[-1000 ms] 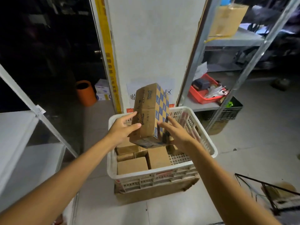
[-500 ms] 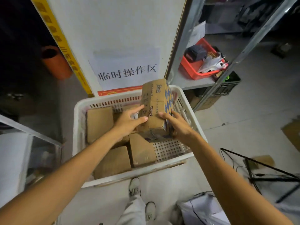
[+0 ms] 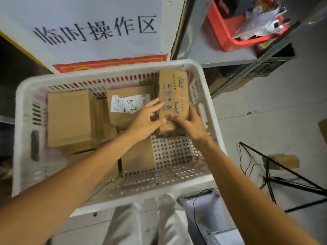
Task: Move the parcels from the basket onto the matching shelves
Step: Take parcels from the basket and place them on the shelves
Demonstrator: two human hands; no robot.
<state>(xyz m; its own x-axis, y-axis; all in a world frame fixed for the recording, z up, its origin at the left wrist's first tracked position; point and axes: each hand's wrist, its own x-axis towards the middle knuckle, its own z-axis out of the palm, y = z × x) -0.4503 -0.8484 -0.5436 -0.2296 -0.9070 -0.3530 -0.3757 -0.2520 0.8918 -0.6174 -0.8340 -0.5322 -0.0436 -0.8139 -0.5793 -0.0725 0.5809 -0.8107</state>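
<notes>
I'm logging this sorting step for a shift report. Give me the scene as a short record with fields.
container: white basket
item in hand: printed box, at the basket's far right corner
left hand: straight fingers against the box's left side
right hand: grip round the box's near right end
other parcels: A-2 parcel mid-basket, plain parcels to its left
shelf: red tray

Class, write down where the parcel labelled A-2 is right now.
In the head view, the A-2 parcel lies in the white basket, far middle, between a plain parcel to its left and the printed box to its right.
</notes>
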